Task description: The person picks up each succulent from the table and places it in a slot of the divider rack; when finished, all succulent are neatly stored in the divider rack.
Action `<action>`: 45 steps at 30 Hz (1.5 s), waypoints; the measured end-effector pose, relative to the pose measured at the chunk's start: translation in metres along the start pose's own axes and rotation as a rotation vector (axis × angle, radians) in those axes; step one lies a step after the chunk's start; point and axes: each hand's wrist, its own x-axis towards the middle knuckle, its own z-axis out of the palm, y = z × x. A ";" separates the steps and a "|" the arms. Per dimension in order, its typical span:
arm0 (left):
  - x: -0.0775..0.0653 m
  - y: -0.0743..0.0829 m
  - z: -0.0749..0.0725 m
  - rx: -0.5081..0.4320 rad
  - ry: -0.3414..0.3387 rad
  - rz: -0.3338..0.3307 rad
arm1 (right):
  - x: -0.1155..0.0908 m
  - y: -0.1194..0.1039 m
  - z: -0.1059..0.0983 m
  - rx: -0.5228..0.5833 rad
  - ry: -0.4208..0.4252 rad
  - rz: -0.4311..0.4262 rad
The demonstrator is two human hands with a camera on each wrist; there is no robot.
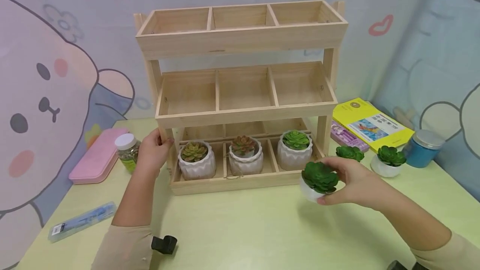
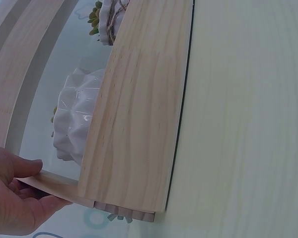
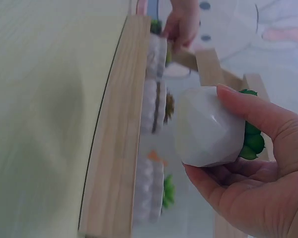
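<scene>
Right fingers [image 3: 207,188], potted succulent [image 3: 212,128] pinched between them

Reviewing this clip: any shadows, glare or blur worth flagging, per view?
Head: soft shadow on the pale green tabletop below the right hand; left wrist: small glints on a glossy white faceted pot; right wrist: faint highlight on the held smooth white pot, while the white ridged pots behind look blurred.

On my left I am seeing a pink case [image 1: 98,157], a white-lidded jar [image 1: 126,153] and, nearer me, a clear box [image 1: 83,221]; on my right, a yellow book [image 1: 371,122] is lying beside a purple box [image 1: 346,136] and a blue jar [image 1: 423,149]. A cartoon curtain [image 1: 48,66] is hanging behind.
</scene>
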 end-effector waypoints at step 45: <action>0.004 -0.004 -0.001 0.011 0.014 -0.017 | 0.198 -0.169 0.078 -0.061 -0.156 -0.274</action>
